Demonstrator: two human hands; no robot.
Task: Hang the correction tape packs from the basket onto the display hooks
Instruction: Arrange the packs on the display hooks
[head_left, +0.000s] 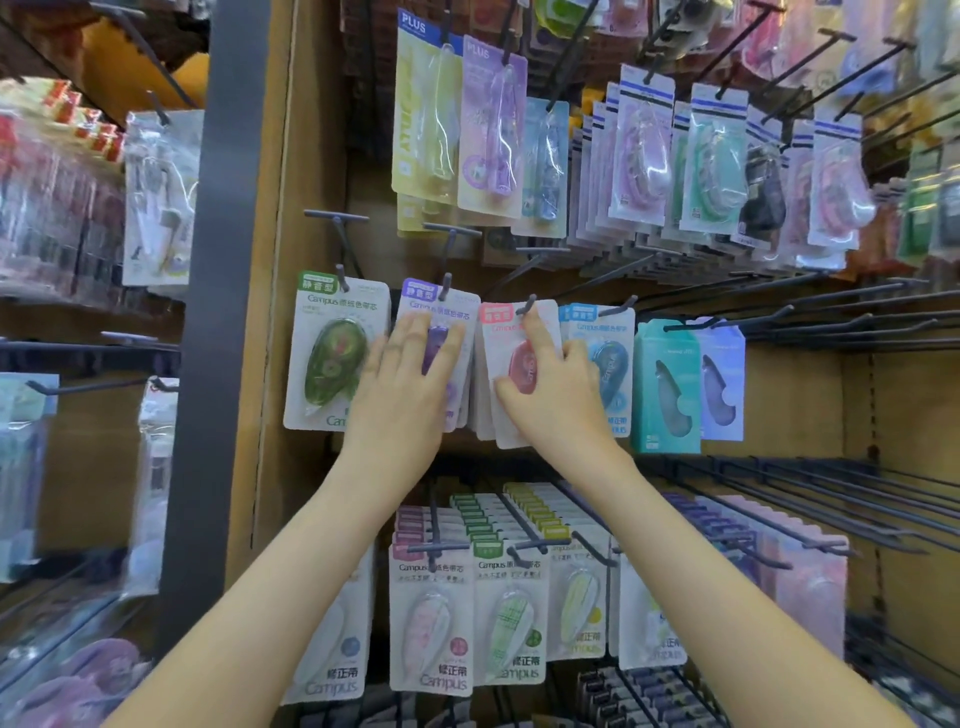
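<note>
A row of correction tape packs hangs on dark display hooks at mid height. My left hand (410, 384) lies with straight fingers flat on the purple pack (441, 312). My right hand (556, 384) holds the pink pack (511, 332), index finger stretched up to its hook (529, 304) and thumb under the red tape body. A green pack (332, 358) hangs left of my hands, and a blue pack (608, 358) hangs just right of them. No basket is in view.
Teal and lilac packs (670, 384) hang further right, beside several bare hooks (831, 317). More packs fill the rows above (493, 130) and below (436, 618). A grey upright post (218, 312) stands on the left.
</note>
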